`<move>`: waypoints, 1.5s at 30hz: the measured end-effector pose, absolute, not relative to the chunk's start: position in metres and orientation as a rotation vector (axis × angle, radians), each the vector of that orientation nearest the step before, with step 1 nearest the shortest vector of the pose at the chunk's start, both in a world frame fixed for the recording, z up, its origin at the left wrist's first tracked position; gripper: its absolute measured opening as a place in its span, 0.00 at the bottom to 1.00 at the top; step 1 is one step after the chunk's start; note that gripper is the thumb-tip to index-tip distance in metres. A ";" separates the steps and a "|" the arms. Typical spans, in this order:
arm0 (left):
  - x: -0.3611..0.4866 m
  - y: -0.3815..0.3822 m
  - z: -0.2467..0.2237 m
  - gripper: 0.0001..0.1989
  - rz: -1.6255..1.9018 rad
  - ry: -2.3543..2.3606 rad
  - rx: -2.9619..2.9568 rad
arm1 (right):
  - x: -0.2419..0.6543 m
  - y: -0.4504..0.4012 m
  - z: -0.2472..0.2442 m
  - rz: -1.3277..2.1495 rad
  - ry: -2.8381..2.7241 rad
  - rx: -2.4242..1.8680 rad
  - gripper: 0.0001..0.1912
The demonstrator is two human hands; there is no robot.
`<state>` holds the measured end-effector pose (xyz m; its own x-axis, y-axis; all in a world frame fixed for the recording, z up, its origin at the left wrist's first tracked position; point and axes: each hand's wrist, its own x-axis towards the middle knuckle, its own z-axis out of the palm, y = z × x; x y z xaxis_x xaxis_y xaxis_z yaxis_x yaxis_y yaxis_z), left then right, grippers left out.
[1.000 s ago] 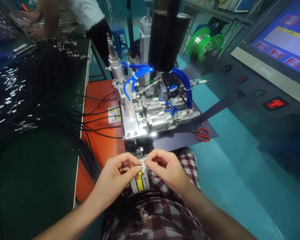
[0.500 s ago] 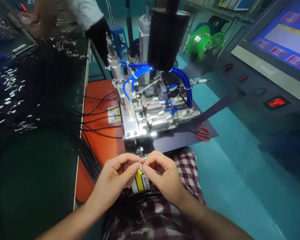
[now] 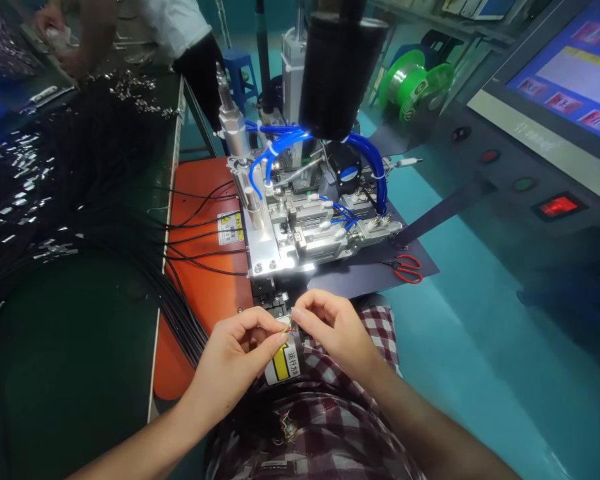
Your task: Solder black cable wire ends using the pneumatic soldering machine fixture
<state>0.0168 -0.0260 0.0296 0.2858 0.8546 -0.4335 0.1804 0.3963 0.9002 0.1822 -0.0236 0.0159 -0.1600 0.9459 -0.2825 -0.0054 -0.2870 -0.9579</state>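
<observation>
Thin coloured wires (image 3: pixel 289 328), yellow-green and red, stick out between my two hands in front of the machine. My left hand (image 3: pixel 253 343) pinches them between thumb and index finger. Just to the right, my right hand (image 3: pixel 330 323) has its thumb and fingertip pressed together at the upper end of a wire; the tip is too small to make out. Beneath the wires is a white label with a yellow arrow (image 3: pixel 281 363). The metal machine (image 3: pixel 310 233) with blue air tubes stands directly beyond my hands.
Black cables (image 3: pixel 180 320) run across the orange base (image 3: pixel 190 180) from the dark table (image 3: pixel 70 347) at left. Red-handled scissors (image 3: pixel 407 269) lie at the plate's right. A control panel (image 3: pixel 545 147) stands at right, a green spool (image 3: pixel 410 83) behind. Another person works at upper left.
My right hand has moved slightly up and right, away from my left fingertips, so more of the wires shows. The view has shifted slightly. The other person's hands at upper left have moved.
</observation>
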 end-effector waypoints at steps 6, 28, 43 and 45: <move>0.015 -0.023 0.030 0.12 0.586 1.201 0.974 | 0.190 -0.031 0.012 1.573 -1.154 -1.349 0.07; 0.012 -0.024 0.027 0.11 0.590 1.221 0.973 | 0.175 -0.042 0.016 1.233 -1.264 -1.390 0.05; 0.011 -0.028 0.026 0.10 0.579 1.202 0.937 | 0.176 -0.043 0.017 1.504 -1.038 -1.300 0.06; 0.011 -0.028 0.026 0.10 0.583 1.200 0.941 | 0.175 -0.041 0.018 1.480 -1.044 -1.304 0.06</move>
<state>0.0113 -0.0276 0.0263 0.2908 0.8064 -0.5149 0.0934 0.5117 0.8541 0.1746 -0.0413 0.0181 -0.0632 0.9646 -0.2561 -0.0826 -0.2608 -0.9619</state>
